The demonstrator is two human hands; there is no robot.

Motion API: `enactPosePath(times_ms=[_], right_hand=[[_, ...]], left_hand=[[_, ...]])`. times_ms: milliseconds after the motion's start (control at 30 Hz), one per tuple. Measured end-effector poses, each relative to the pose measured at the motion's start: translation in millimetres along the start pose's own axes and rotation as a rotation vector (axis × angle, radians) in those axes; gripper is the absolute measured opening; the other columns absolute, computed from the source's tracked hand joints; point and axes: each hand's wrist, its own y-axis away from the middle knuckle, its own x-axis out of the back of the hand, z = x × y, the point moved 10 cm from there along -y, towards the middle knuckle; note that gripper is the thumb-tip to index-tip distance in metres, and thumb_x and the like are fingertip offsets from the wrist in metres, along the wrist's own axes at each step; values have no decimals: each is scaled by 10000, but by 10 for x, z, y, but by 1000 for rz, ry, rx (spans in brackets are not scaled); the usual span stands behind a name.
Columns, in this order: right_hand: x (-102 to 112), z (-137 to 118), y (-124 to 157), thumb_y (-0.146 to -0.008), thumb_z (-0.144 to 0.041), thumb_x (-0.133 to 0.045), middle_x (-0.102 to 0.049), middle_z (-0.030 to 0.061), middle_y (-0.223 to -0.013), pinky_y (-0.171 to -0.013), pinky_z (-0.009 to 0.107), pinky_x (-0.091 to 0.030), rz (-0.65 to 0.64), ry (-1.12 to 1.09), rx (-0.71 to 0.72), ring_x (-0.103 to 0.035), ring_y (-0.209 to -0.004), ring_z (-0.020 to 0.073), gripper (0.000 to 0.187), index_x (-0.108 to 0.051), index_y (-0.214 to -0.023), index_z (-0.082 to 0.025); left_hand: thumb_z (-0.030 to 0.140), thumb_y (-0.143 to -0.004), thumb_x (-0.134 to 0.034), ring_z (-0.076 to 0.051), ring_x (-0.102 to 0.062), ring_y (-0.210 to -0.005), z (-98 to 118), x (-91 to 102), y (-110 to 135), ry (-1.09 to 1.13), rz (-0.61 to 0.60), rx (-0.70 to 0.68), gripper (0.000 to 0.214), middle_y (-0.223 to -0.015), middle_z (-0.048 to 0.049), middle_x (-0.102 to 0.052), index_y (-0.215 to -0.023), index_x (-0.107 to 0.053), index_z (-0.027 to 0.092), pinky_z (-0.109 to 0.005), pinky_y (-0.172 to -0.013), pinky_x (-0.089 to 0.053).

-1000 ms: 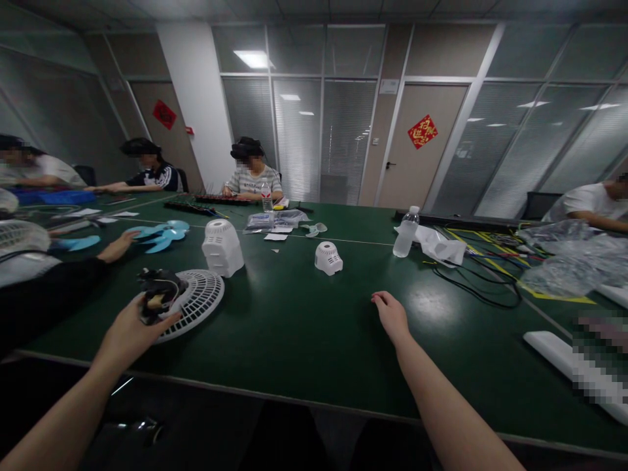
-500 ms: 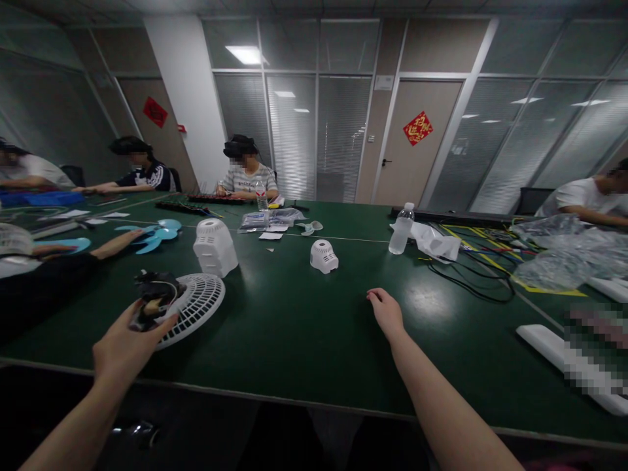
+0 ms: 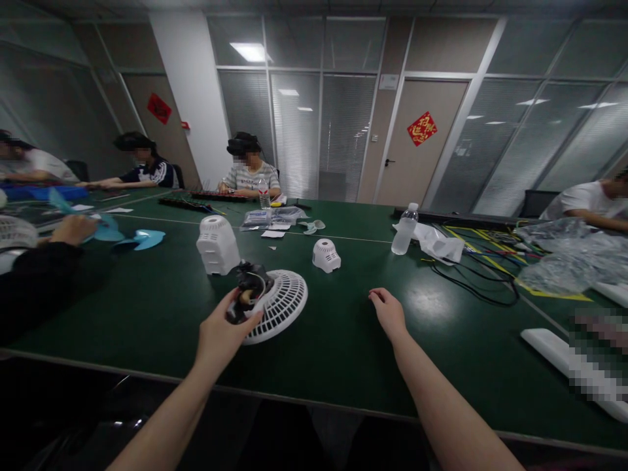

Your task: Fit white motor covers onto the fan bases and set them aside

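Observation:
My left hand (image 3: 222, 333) is closed around a black fan motor (image 3: 249, 288) that sits on a white round fan grille (image 3: 279, 302), near the middle of the green table (image 3: 333, 340). My right hand (image 3: 390, 313) rests on the table to the right of the grille, fingers loosely curled and holding nothing. A tall white motor housing (image 3: 217, 244) stands just behind the grille. A smaller white cap (image 3: 326, 255) stands further right.
A water bottle (image 3: 405, 230), white cloth (image 3: 436, 243) and tangled cables (image 3: 485, 275) lie at the right. A neighbour's hand (image 3: 73, 229) holds blue fan blades (image 3: 132, 239) at the left. Other people sit around the table's far side and right end.
My left hand has carried the grille with the motor to the right, from the left edge towards the table's middle. The neighbour's hand has drawn back with the blue blades. My right hand stayed put.

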Motion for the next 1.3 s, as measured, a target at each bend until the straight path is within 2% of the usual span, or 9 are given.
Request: enactPosePath(times_ms=[133,267,367,500,633,833,1000,1133,1300], right_hand=[[-1,-75,29,-872,-476,-516,-753,39,-1019,-819,392,-514,8,-49,30,-680,-969,270,306,-707,-1003,-276],[-1,-159,59,-886,-502,-470,-763,46,-947,-824,375,-504,27,-100,72,-686,-955,268,355,-708,-976,-256],[-4,-206,65,-884,-513,-456,-762,49,-880,-809,358,-502,22,-132,102,-694,-904,259,376,-708,-900,-235],[18,-223,62,-866,-500,-481,-754,47,-832,-781,353,-500,29,-139,106,-693,-849,255,357,-703,-835,-222],[-10,-237,55,-836,-479,-535,-750,45,-837,-767,355,-506,18,-124,121,-692,-834,252,305,-706,-843,-226],[-111,-239,28,-797,-464,-614,-764,59,-952,-843,385,-535,-25,-111,159,-710,-897,254,286,-713,-929,-230],[-161,-220,15,-834,-469,-610,-765,64,-1058,-930,421,-525,-60,-97,180,-704,-994,267,310,-732,-1013,-247],[-224,-225,26,-860,-465,-604,-748,45,-1165,-999,405,-505,-102,-103,196,-683,-1098,251,365,-714,-1147,-268],[-255,-231,53,-895,-493,-574,-690,29,-1307,-1088,432,-440,-132,-62,175,-620,-1235,256,430,-663,-1269,-301]], left_hand=[[456,-687,-770,-279,-654,-1171,513,-486,290,91,-92,-135,758,-1282,-62,-678,-1386,-541,269,-389,-1046,-509],[435,-708,-767,-293,-604,-1249,868,-885,589,140,-170,-233,788,-1365,-67,-619,-1428,-478,299,-435,-1089,-481],[434,-728,-761,-316,-557,-1301,1075,-1078,792,132,-193,-282,819,-1414,-74,-572,-1461,-409,335,-488,-1112,-456],[444,-773,-718,-329,-385,-1448,1246,-1242,995,72,-236,-283,887,-1521,-107,-447,-1522,-256,338,-538,-1168,-385],[427,-797,-702,-332,-293,-1496,1301,-1301,1139,35,-263,-302,918,-1582,-131,-349,-1546,-183,314,-568,-1196,-336],[467,-832,-668,-312,-334,-1481,1311,-1238,1232,70,-297,-407,870,-1577,-98,-376,-1551,-191,357,-536,-1180,-379],[503,-848,-627,-326,-454,-1405,1263,-1167,1082,49,-359,-415,795,-1524,-98,-460,-1537,-270,329,-514,-1140,-417],[484,-826,-642,-342,-455,-1398,1212,-1181,949,6,-411,-406,814,-1537,-113,-444,-1532,-305,261,-507,-1141,-407],[505,-837,-629,-337,-480,-1379,1175,-1175,853,14,-446,-396,792,-1529,-121,-457,-1527,-327,261,-496,-1113,-425]])
